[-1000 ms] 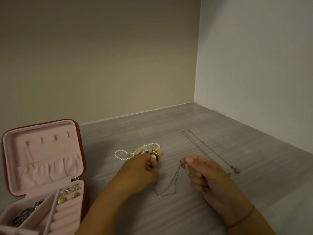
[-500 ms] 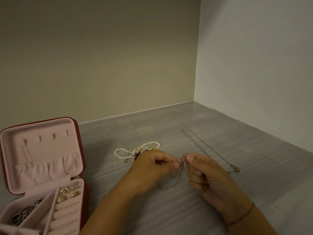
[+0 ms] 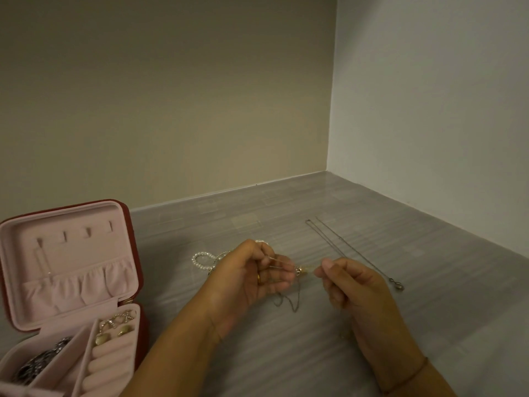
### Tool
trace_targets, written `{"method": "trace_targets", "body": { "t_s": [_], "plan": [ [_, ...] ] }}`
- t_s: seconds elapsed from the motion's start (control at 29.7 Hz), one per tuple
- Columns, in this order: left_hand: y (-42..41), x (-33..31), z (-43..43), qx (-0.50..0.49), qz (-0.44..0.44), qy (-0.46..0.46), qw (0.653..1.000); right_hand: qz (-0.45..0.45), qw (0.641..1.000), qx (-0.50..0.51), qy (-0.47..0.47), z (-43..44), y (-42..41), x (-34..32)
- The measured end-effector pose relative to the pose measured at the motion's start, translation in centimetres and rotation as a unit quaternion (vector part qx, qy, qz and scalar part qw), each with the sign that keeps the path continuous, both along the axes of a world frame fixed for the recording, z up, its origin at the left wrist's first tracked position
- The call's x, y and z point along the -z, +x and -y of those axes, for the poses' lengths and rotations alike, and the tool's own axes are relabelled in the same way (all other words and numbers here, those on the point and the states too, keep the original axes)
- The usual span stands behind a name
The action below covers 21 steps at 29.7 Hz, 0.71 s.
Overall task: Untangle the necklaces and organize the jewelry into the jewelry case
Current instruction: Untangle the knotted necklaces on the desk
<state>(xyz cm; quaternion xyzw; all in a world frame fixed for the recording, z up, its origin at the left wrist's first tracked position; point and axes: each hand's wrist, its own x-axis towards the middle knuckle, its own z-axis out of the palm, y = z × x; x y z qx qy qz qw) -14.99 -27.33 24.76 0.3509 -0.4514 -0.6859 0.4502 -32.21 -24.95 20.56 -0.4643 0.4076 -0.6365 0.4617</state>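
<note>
Nearest me on the left, the open jewelry case [image 3: 71, 253] sits on the surface [image 3: 429, 310], with earrings [image 3: 117, 325] at the head of its ring rolls and a dark chain [image 3: 37, 365] heaped in the left compartment. Just beyond, both hands are lifted a little off the surface. My left hand [image 3: 246, 279] has its fingers curled round two strands of a thin chain [image 3: 289, 302], whose slack hangs in a small loop below. My right hand [image 3: 357, 287] pinches the other end between thumb and forefinger, next to a small gold piece [image 3: 302, 271]; blur keeps me from telling whether that is a clasp or a charm. I judge this chain very light, limp and quick to kink, so I would hold it near the gold piece and at the knot itself, easing loops apart instead of pulling. Behind the left hand lies a pearl strand [image 3: 200, 260], partly hidden, probably heavier and prone to rolling. Farther right, a second chain [image 3: 352, 253] lies folded into two straight runs, well apart from the hands. None of these three is in the case yet.
</note>
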Motion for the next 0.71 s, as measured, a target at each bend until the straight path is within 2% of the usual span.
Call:
{"method": "trace_targets", "body": {
  "t_s": [0.1,0.2,0.37,0.51,0.71],
  "plan": [
    [0.2,0.0,0.1,0.006,-0.020,0.013,1.000,-0.016,0.999,0.041,-0.018,0.3,-0.1,0.5],
    [0.3,0.0,0.2,-0.001,-0.020,0.017,1.000,0.003,0.999,0.034,-0.027,0.5,-0.3,0.9],
    [0.5,-0.1,0.3,-0.001,-0.047,0.023,0.999,0.154,0.987,-0.031,0.021,0.4,-0.1,0.1],
    [0.5,-0.2,0.3,-0.003,-0.067,0.030,0.997,0.150,0.986,-0.053,0.054,0.0,-0.3,-0.2],
    [0.4,0.3,0.6,-0.096,0.020,0.034,0.995,0.178,0.976,-0.104,0.069,-0.1,-0.4,-0.2]
  ]
}}
